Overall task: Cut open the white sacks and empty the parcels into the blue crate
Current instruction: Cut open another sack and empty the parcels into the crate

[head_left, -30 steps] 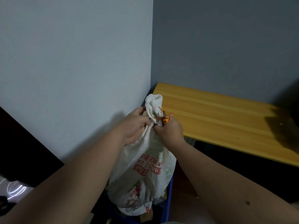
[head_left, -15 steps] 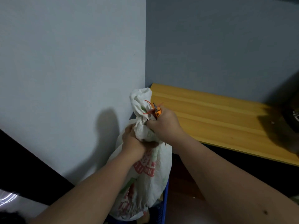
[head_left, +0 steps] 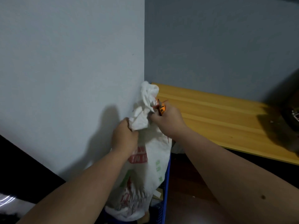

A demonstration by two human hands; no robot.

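Observation:
A white sack with red and green print stands upright in the blue crate, its bunched neck tied with red string. My left hand grips the sack's neck from the left, just below the knot. My right hand holds a small orange cutter whose tip is at the red string on the neck's right side. Inside the crate, beside the sack, a bit of parcel shows dimly.
A yellow wooden tabletop runs to the right behind the sack. A dark object sits at its right end. Grey walls meet in a corner behind the sack. A black surface lies at the lower left.
My left hand has slid down from the top of the neck to below the knot. The right hand with the cutter stays at the red string; the neck's top has loosened and spread.

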